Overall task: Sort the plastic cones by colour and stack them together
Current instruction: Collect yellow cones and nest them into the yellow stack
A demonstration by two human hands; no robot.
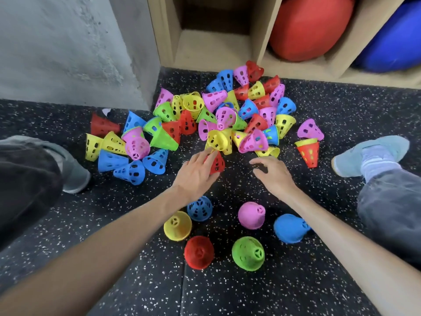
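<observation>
From the head view, both my forearms reach forward over the speckled black floor (296, 281); my left hand (196, 174) lies palm down with fingers stretched long and nearly straight, their tips on a red cone (217, 164) that lies tipped at the near edge of the heap; whether the thumb curls behind it I cannot tell. My right hand (274, 173) hovers just beside it, to the right, palm down, fingers loosely bent and spread, holding nothing (the fingertips point toward the pile). The pile of mixed cones (218, 115) sprawls ahead, red, blue, yellow, green and pink all jumbled, reaching back to the wooden shelf (211, 51). Between my arms stand the sorted ones, wide end down: a blue cone (200, 208), a yellow cone (177, 225), a red stack (198, 252), a green cone (248, 253), a pink cone (251, 215) and a second blue cone (290, 228); an orange-red cone (309, 152) stands apart at right, near my light blue shoe (373, 153).
</observation>
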